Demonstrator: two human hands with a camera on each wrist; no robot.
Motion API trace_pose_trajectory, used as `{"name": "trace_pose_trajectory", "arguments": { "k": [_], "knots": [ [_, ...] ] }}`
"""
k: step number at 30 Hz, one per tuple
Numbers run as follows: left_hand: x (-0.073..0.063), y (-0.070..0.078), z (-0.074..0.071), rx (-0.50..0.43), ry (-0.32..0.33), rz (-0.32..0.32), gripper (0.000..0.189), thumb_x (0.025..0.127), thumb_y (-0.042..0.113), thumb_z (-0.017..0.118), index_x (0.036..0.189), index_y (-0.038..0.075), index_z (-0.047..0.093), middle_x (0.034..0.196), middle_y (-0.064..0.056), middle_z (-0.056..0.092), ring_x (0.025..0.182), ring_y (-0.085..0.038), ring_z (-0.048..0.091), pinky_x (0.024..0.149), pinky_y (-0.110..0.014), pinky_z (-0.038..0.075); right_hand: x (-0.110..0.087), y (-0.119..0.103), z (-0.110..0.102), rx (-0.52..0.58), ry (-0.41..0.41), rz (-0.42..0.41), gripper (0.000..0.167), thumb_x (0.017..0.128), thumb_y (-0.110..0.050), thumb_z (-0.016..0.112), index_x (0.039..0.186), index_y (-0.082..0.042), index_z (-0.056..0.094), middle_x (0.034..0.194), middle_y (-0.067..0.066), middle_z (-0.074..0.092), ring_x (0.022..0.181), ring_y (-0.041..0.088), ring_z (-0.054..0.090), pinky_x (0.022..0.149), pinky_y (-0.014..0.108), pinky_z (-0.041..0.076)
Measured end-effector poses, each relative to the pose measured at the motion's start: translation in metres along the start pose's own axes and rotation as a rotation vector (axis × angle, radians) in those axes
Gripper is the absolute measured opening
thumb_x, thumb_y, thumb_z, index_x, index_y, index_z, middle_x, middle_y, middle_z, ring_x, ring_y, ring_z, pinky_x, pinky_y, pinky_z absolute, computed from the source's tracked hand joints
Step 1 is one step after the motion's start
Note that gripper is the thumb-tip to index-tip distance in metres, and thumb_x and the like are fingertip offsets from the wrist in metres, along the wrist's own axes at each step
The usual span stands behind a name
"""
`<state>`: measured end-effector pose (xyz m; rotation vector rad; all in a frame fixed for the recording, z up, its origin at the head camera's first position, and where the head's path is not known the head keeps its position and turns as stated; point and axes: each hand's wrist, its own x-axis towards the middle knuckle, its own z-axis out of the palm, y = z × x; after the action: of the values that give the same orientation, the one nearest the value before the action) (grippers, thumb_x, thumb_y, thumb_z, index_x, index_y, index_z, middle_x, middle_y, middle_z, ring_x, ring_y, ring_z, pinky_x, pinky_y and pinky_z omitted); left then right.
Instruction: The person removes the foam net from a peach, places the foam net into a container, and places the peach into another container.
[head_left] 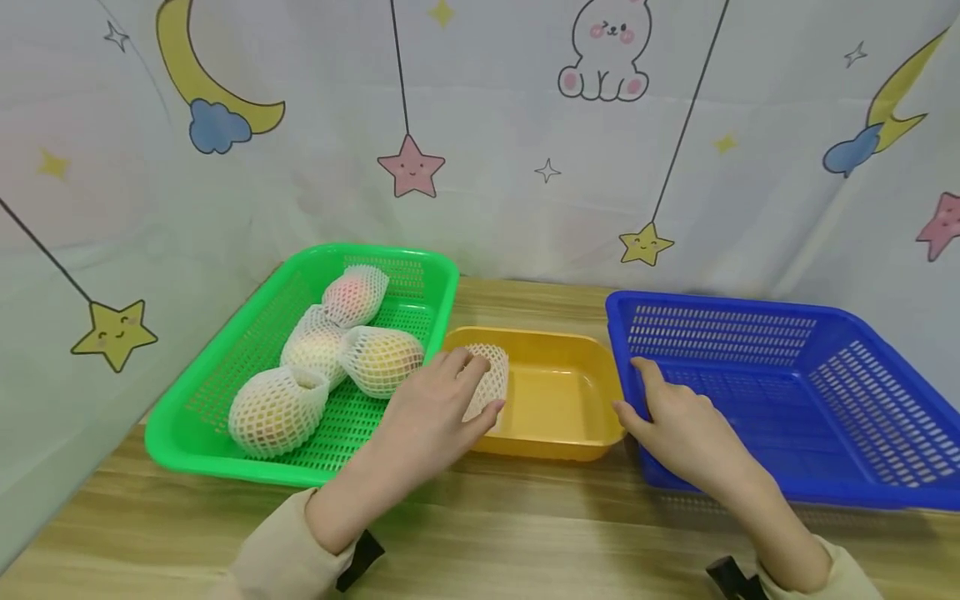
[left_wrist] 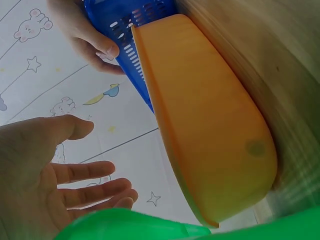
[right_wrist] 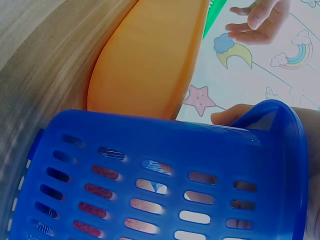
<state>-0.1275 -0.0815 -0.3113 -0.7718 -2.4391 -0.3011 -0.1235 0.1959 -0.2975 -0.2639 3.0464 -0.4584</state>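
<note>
My left hand [head_left: 431, 404] is held over the left end of a yellow plastic tray [head_left: 558, 440]. In the left wrist view this left hand [left_wrist: 55, 170] has its fingers spread and nothing in its grasp. A white foam net [head_left: 492, 383] lies in the tray, partly hidden by the fingers. My right hand [head_left: 693, 433] is at the left rim of a blue plastic basket [head_left: 720, 302], its thumb on the tray side and its forefinger extended over the basket. The basket wall hides much of that hand in the right wrist view.
Left of the tray, a green basket [head_left: 202, 471] holds several round yellowish and pinkish fruits [head_left: 277, 412] in foam nets. The containers stand close together on a wood-grain table [head_left: 525, 533]. A printed curtain [head_left: 510, 225] hangs behind and at the left.
</note>
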Motion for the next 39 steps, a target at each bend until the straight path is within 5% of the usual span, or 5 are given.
{"name": "trace_pose_trajectory", "arguments": {
  "k": [13,23,33,39],
  "knots": [
    [-0.013,-0.024,-0.014,-0.056,-0.076,-0.106,0.038,0.088,0.033,0.068,0.114,0.007,0.06,0.104,-0.007,0.063,0.096,-0.023,0.061,0.076,-0.035,0.055,0.001,-0.002,0.002,0.027,-0.03,-0.018,0.066,0.099,-0.031,0.047,0.148,0.003,0.019,0.05,-0.003,0.034,0.041,0.011,0.027,0.041,0.027,0.027],
    [-0.025,-0.043,-0.019,-0.079,-0.057,-0.148,0.036,0.089,0.031,0.067,0.114,0.006,0.06,0.108,-0.008,0.062,0.101,-0.025,0.06,0.08,-0.039,0.054,0.001,-0.002,0.003,0.025,-0.02,-0.026,0.065,0.099,-0.03,0.047,0.147,0.004,0.02,0.051,-0.002,0.037,0.043,0.013,0.032,0.043,0.029,0.03],
    [-0.043,-0.056,-0.027,-0.066,-0.064,-0.256,0.028,0.09,0.022,0.065,0.112,0.005,0.06,0.106,-0.01,0.061,0.097,-0.027,0.058,0.07,-0.04,0.053,0.0,0.0,0.002,0.005,-0.016,-0.032,0.064,0.1,-0.031,0.046,0.147,0.004,0.019,0.056,0.001,0.045,0.048,0.016,0.042,0.05,0.029,0.036],
    [-0.049,-0.065,-0.027,-0.055,-0.021,-0.212,0.026,0.088,0.015,0.066,0.109,0.001,0.061,0.105,-0.012,0.062,0.099,-0.03,0.059,0.078,-0.043,0.052,-0.001,0.001,0.002,0.001,-0.02,-0.029,0.065,0.1,-0.031,0.045,0.146,0.005,0.019,0.06,0.002,0.047,0.053,0.016,0.046,0.054,0.031,0.039]
  ]
}}
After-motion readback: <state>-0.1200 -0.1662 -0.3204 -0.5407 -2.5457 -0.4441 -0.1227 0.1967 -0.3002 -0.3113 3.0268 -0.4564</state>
